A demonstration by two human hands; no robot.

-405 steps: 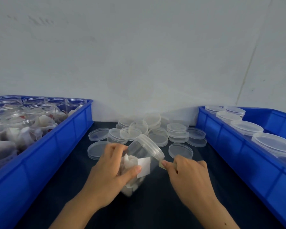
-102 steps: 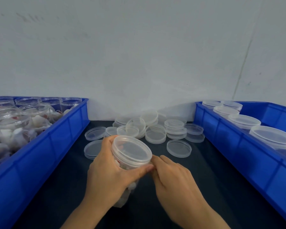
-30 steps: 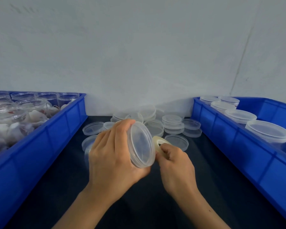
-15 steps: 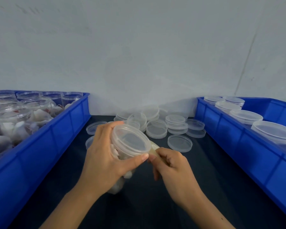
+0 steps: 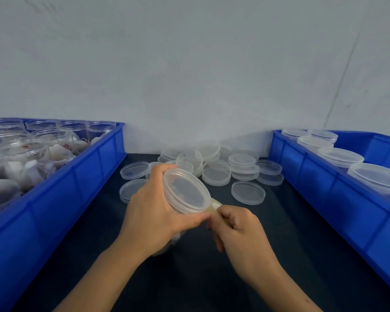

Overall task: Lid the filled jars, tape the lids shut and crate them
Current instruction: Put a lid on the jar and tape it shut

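a packing workbench: blue crates [image 5: 77, 188]; loose lids [image 5: 216, 174].

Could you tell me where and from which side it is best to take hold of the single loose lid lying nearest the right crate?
Probably by its rim, from above. The loose lid lies flat on the dark table, apart from the pile of lids, so opposite edges are free to pinch. The right hand is nearer, though it holds tape.

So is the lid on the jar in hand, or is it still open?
On. The lid caps the jar held tipped in the left hand; the right hand pinches tape at its rim.
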